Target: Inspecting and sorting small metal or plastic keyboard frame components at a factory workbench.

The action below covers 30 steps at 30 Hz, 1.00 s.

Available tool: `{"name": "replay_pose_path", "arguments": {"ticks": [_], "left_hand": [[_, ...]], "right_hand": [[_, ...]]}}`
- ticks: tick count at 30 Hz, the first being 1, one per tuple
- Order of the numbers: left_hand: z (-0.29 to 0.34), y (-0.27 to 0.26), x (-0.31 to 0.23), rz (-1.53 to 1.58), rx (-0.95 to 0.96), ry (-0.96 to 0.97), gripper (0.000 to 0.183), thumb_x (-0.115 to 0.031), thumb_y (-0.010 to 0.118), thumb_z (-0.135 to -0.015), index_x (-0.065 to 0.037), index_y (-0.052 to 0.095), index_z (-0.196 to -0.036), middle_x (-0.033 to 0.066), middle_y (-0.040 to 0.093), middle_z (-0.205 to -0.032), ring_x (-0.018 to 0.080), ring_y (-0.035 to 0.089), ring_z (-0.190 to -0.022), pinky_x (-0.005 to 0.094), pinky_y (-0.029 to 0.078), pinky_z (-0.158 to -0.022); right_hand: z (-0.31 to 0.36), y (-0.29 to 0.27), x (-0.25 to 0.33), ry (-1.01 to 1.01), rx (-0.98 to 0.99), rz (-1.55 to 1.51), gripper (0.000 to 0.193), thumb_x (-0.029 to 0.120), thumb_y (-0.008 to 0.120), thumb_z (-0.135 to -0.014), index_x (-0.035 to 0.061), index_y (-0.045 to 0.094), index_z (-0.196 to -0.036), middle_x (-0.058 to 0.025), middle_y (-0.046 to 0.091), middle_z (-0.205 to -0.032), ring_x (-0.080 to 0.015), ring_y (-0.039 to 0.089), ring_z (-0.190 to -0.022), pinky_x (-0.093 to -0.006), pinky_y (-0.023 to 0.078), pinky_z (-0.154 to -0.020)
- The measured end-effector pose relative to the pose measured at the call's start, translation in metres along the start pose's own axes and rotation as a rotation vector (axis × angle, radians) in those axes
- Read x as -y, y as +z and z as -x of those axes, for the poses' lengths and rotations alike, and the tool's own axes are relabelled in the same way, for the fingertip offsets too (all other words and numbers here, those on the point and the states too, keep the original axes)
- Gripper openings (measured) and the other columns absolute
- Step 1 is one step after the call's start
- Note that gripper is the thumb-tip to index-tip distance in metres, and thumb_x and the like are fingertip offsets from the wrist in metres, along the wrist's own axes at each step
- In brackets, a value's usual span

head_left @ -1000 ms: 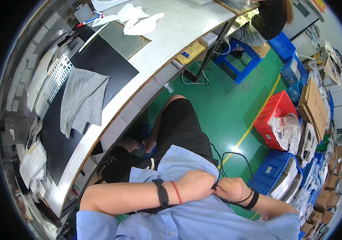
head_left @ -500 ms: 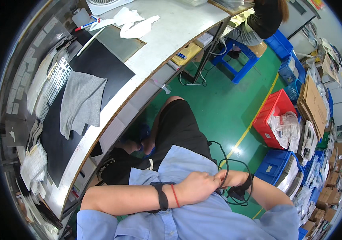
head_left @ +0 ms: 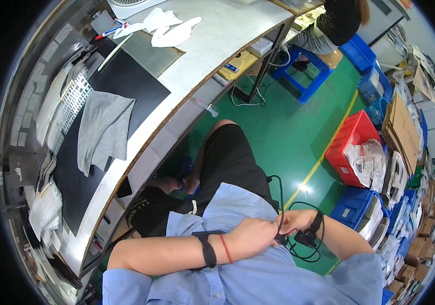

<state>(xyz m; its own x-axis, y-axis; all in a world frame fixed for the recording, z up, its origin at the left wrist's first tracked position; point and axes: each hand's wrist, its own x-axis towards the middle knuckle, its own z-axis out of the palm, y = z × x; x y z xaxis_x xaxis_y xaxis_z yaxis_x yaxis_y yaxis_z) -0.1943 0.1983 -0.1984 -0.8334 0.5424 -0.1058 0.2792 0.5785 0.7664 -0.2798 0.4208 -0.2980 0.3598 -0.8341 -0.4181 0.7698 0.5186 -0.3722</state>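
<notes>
Over my lap my two hands meet at the front of the light blue shirt. My left hand is closed, knuckles up, its fingertips hidden at a small dark thing I cannot make out. My right hand is closed in a pinch just beside it, where a black cable passes its fingertips. That cable loops around my right wrist, which carries a black strap with a small black device. On my left wrist are a black band and a red string bracelet.
On the workbench to my left lie a grey cloth piece, a black mat and white scraps. A red crate and blue bins stand at right. Another person sits on a blue stool ahead.
My right hand has shifted slightly beside the left, and its wrist has turned so the black device shows more clearly. The cable loop has moved with it. The view has shifted slightly.
</notes>
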Motion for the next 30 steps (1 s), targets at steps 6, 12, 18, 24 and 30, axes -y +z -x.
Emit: {"name": "replay_pose_path", "arguments": {"ticks": [6,12,18,24,30], "left_hand": [[0.006,-0.008,0.003,0.057,0.253,-0.023,0.014,-0.013,0.06,-0.077,0.001,0.056,-0.08,0.0164,0.062,-0.067,0.0347,0.064,-0.068,0.0427,0.05,-0.058],[0.005,-0.009,0.008,0.24,0.233,0.21,0.013,-0.01,0.057,-0.077,0.0,0.05,-0.074,0.0185,0.058,-0.063,0.0372,0.06,-0.064,0.0449,0.047,-0.056],[0.007,-0.008,0.009,0.316,0.234,0.296,0.017,-0.014,0.058,-0.082,0.0,0.051,-0.075,0.0182,0.057,-0.064,0.039,0.058,-0.065,0.0453,0.047,-0.06],[0.004,-0.017,0.014,0.242,0.358,0.218,0.022,-0.022,0.059,-0.086,-0.001,0.055,-0.083,0.0166,0.06,-0.076,0.037,0.06,-0.076,0.0458,0.048,-0.068],[0.002,-0.08,0.032,0.213,0.037,0.212,0.029,-0.03,0.061,-0.089,-0.004,0.06,-0.103,0.0135,0.061,-0.096,0.0325,0.06,-0.091,0.0407,0.049,-0.078]], "right_hand": [[0.005,-0.012,-0.012,0.058,-0.271,0.085,0.016,0.016,0.063,-0.091,0.0067,0.065,-0.103,0.0063,0.058,-0.08,-0.0017,0.046,-0.064,-0.0176,0.033,-0.052],[0.034,-0.051,-0.065,0.074,-0.435,-0.003,0.015,0.018,0.064,-0.09,0.0074,0.066,-0.1,0.005,0.06,-0.081,-0.004,0.048,-0.064,-0.0195,0.036,-0.054],[0.115,-0.078,-0.146,0.217,-0.991,-0.033,0.009,0.012,0.064,-0.086,0.0064,0.063,-0.093,0.0009,0.059,-0.078,-0.0096,0.047,-0.058,-0.0226,0.038,-0.053],[0.127,-0.073,-0.142,0.296,-1.022,-0.002,0.014,0.01,0.06,-0.086,0.0046,0.063,-0.098,-0.0007,0.062,-0.084,-0.0122,0.056,-0.073,-0.0278,0.047,-0.064],[0.138,-0.076,0.017,-0.58,-1.502,0.791,0.022,0.007,0.057,-0.091,-0.0007,0.058,-0.111,-0.0046,0.063,-0.095,-0.0123,0.059,-0.087,-0.0266,0.047,-0.08]]}}
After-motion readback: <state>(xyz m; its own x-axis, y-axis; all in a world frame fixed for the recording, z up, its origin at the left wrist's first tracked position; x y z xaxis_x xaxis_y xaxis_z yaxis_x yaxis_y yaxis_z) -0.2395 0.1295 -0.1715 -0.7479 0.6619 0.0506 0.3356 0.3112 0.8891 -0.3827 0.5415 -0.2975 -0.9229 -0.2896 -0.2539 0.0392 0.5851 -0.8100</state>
